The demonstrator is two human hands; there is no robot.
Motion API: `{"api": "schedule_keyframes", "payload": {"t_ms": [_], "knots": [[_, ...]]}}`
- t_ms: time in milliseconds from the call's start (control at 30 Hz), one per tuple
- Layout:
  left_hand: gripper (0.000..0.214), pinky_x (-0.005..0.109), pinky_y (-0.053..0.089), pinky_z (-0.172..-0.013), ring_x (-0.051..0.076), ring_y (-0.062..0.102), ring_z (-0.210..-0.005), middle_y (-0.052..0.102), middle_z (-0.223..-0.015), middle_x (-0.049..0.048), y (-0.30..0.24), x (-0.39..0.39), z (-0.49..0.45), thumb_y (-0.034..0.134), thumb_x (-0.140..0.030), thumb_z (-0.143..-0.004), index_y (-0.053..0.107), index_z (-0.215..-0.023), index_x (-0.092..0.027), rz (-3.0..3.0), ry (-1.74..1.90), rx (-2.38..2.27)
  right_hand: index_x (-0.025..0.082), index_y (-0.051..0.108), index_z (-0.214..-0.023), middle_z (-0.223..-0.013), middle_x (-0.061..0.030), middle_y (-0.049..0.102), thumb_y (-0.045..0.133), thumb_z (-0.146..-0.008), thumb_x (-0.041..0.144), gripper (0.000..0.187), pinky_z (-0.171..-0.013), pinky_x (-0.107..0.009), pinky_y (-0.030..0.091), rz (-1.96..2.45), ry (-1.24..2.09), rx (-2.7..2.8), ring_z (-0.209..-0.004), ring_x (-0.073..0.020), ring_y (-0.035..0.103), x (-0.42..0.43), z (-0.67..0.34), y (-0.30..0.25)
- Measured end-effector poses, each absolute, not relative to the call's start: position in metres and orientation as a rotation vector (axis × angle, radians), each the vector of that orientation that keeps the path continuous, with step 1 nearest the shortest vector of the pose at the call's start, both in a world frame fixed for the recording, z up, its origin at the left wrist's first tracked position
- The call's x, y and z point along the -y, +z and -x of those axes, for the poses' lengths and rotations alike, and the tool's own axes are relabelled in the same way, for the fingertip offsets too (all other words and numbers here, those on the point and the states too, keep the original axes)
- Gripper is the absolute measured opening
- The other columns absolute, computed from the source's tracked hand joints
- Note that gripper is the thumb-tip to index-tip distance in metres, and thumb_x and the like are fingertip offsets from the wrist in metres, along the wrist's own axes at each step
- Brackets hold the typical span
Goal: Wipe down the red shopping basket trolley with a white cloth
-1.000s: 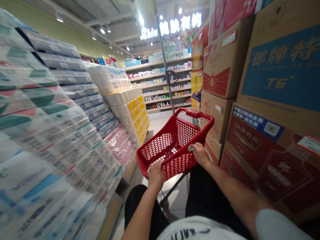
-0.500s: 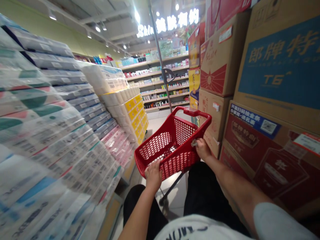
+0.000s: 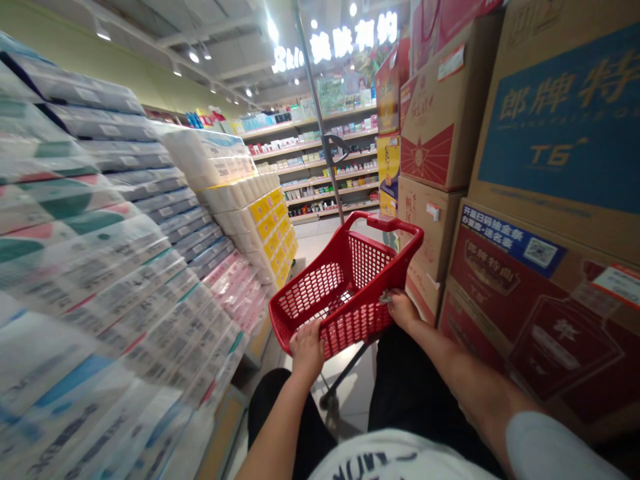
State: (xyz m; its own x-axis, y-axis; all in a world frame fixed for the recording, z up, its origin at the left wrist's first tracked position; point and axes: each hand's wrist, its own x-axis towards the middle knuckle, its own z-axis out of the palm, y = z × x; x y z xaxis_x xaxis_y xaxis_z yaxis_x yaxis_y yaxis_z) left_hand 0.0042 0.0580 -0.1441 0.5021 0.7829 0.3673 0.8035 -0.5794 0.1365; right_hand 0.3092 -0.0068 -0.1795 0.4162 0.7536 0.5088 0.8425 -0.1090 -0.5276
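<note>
A red shopping cart [image 3: 345,293] with a perforated plastic basket stands right in front of my legs, turned at an angle. I see nothing lying in the visible part of its basket. My left hand [image 3: 307,343] is closed over the near rim, fingers over the edge. Beside the basket's right side, below the rim, my right hand [image 3: 404,310] is closed on a small greyish thing [image 3: 385,297] that sticks out past the fingertips. It is too small to name. Whether that hand also touches the basket, I cannot tell.
Stacked tissue packs [image 3: 135,267] line the left side. Cardboard cartons [image 3: 555,133] are piled close on the right. A metal pole [image 3: 320,113] rises beyond the cart. Shelves of small boxed goods [image 3: 320,163] stand at the back, with tiled floor [image 3: 315,243] before them.
My right hand has dropped lower and slightly left, away from the rim, with the small greyish thing still in it. My left hand and the cart look the same.
</note>
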Motion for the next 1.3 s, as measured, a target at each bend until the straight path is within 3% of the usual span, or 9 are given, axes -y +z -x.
{"api": "schedule_keyframes", "payload": {"t_ms": [733,1300], "knots": [[0.045,0.043,0.029,-0.102,0.023,0.044,-0.122,0.054,-0.131,0.0078,-0.138,-0.053,-0.002,0.047,-0.016,-0.083,0.050,-0.128,-0.023,2.710,-0.620,1.434,0.016,0.067,-0.098,-0.104,-0.0102,0.063,0.049,-0.075,0.007,0.031,-0.090,-0.032,0.046,1.886,-0.162,1.244,-0.096,-0.0213,0.058,0.004,-0.286,-0.183],[0.043,0.043,0.029,-0.101,0.023,0.045,-0.120,0.056,-0.130,0.0074,-0.141,-0.053,-0.001,0.045,-0.018,-0.084,0.051,-0.126,-0.023,2.699,-0.660,1.418,0.018,0.065,-0.095,-0.104,-0.0072,0.059,0.048,-0.078,0.009,0.026,-0.089,-0.031,0.045,1.653,-0.134,1.487,-0.096,-0.0200,0.053,0.001,-0.245,-0.169]]}}
